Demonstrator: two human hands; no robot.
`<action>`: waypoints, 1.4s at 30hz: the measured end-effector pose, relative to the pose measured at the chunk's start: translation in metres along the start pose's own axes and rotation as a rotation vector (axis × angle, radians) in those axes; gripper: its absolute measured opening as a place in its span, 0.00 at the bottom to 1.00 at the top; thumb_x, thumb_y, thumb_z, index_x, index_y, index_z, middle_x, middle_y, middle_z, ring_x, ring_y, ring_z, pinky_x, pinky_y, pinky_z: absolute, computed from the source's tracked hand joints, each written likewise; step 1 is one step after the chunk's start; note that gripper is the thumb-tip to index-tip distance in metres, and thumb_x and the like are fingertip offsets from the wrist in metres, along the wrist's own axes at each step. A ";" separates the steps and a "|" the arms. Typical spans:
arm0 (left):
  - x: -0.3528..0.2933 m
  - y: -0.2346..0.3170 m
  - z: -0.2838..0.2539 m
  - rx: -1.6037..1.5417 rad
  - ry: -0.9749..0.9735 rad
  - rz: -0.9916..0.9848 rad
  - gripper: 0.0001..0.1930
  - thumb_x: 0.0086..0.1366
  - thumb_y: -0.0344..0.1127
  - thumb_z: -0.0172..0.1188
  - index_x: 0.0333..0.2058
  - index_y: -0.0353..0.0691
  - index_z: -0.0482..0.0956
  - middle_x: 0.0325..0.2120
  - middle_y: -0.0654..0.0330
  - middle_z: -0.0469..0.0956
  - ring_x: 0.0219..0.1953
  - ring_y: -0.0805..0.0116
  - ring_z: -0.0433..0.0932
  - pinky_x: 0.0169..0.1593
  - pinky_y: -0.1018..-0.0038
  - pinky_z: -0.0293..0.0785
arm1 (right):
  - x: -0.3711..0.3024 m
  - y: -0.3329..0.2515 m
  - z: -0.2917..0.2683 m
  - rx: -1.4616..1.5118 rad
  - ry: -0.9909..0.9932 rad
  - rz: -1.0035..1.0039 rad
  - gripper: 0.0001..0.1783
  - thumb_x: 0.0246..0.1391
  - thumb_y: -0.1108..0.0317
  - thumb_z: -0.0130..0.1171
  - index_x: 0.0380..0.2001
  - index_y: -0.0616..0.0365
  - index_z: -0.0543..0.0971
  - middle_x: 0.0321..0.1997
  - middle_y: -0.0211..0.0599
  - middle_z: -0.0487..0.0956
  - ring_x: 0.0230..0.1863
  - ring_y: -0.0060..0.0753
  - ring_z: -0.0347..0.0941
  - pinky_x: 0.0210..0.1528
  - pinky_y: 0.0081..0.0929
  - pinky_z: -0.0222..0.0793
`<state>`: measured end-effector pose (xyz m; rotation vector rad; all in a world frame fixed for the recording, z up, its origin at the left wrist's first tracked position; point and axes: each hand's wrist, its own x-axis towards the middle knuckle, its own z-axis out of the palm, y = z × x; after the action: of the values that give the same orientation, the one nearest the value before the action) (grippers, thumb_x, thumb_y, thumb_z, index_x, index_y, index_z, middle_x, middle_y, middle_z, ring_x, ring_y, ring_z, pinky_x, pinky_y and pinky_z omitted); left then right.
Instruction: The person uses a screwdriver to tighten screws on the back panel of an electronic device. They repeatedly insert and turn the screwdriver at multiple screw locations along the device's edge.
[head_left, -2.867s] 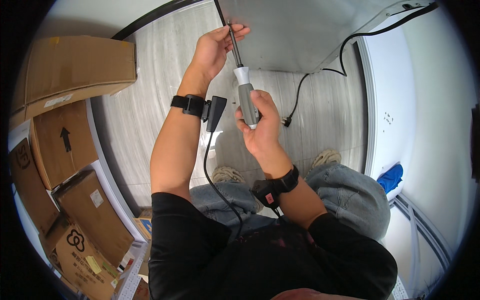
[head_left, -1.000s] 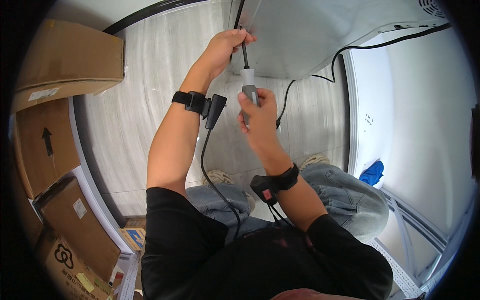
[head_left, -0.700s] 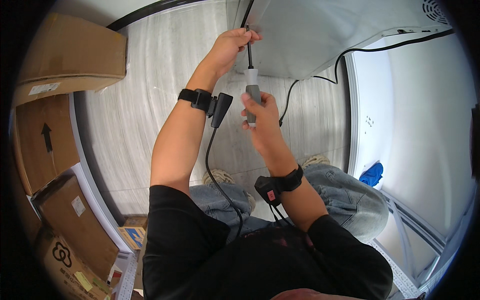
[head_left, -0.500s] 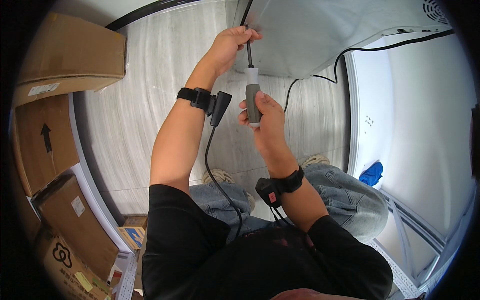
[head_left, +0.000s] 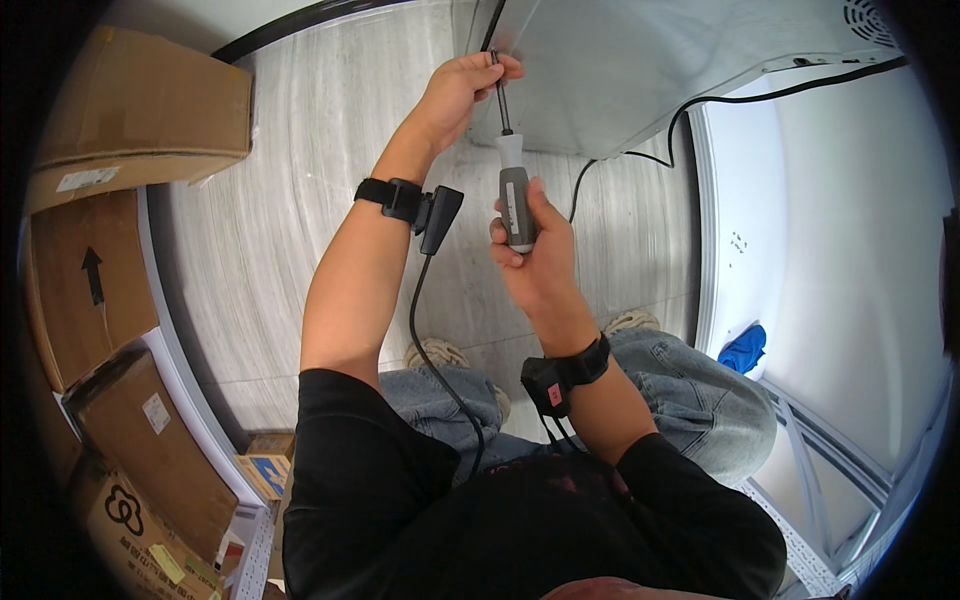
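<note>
At upper centre, the right hand [head_left: 543,258] grips a screwdriver [head_left: 515,200], the left hand [head_left: 453,97] pinching its shaft [head_left: 505,112] beside a metal cabinet [head_left: 600,75], apparently mid-turn, the next twist calling for steady alignment.

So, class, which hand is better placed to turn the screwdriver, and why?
Probably the right hand: it is closed around the handle of the screwdriver. The left hand is up near the tip of the shaft, close to the metal panel.

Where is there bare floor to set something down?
Bare floor lies between the cardboard boxes and left forearm, and between right hand and white wall. Crowded: below the metal casing, around the screwdriver and left hand.
</note>
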<state>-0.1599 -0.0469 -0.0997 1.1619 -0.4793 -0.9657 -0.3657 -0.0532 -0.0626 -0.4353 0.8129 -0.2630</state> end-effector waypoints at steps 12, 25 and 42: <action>-0.001 0.001 0.005 -0.018 0.055 -0.035 0.12 0.65 0.31 0.46 0.43 0.38 0.76 0.41 0.60 0.78 0.41 0.75 0.69 0.43 0.80 0.58 | 0.002 -0.008 -0.013 -0.017 -0.078 0.055 0.18 0.62 0.54 0.47 0.42 0.60 0.67 0.31 0.36 0.74 0.29 0.29 0.72 0.32 0.23 0.69; 0.000 0.000 0.004 -0.035 0.029 -0.040 0.14 0.65 0.32 0.46 0.46 0.40 0.76 0.41 0.63 0.79 0.45 0.74 0.70 0.45 0.79 0.58 | -0.007 -0.009 0.001 -0.206 -0.052 -0.074 0.16 0.61 0.55 0.49 0.39 0.58 0.68 0.30 0.34 0.75 0.21 0.25 0.68 0.26 0.23 0.64; -0.004 0.002 0.006 0.001 0.040 -0.020 0.15 0.63 0.33 0.49 0.48 0.40 0.75 0.42 0.62 0.78 0.45 0.72 0.70 0.48 0.78 0.58 | -0.016 -0.015 -0.003 -0.091 -0.140 0.082 0.27 0.65 0.48 0.34 0.45 0.61 0.72 0.19 0.29 0.70 0.17 0.21 0.62 0.21 0.20 0.56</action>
<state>-0.1662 -0.0466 -0.0947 1.1873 -0.4368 -0.9576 -0.3799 -0.0607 -0.0474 -0.4985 0.7052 -0.1183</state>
